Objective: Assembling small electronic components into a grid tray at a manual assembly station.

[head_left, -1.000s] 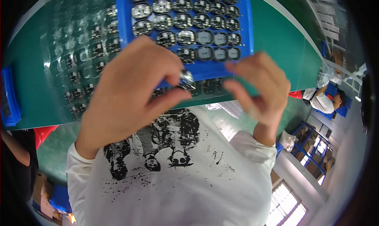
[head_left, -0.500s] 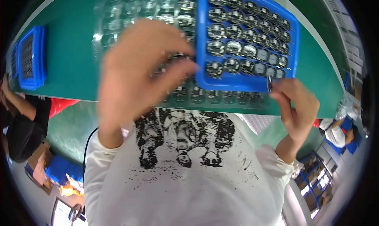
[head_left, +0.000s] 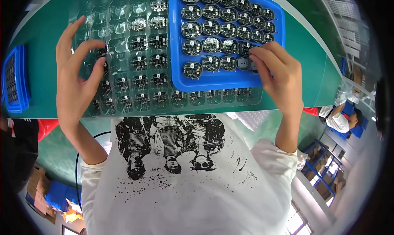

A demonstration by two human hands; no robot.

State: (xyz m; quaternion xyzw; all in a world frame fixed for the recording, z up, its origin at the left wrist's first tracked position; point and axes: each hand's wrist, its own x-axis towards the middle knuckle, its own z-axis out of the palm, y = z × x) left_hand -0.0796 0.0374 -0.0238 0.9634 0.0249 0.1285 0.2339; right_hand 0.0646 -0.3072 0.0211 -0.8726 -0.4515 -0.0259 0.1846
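Observation:
My left hand is over the clear plastic blister tray. Its thumb and index finger close on opposite edges of a small dark circuit board, while the other fingers stretch away. At the right side of the blue tray, my right hand has its fingertips pinched on a round circuit board in a slot. Rows of similar boards fill most of the blue tray. A grey disc-shaped slot shows just below my right fingertips; the slots farther right are partly hidden by that hand.
The blue tray rests on the clear tray, whose front rows hold several boards. Stacked blue trays stand at the far left of the green table. Another person is off to the right beyond the table edge.
My left hand has gone from beside the blue tray leftward over the clear tray. My right hand has brought a board from the blue tray's near edge to a slot that was grey. The view has shifted.

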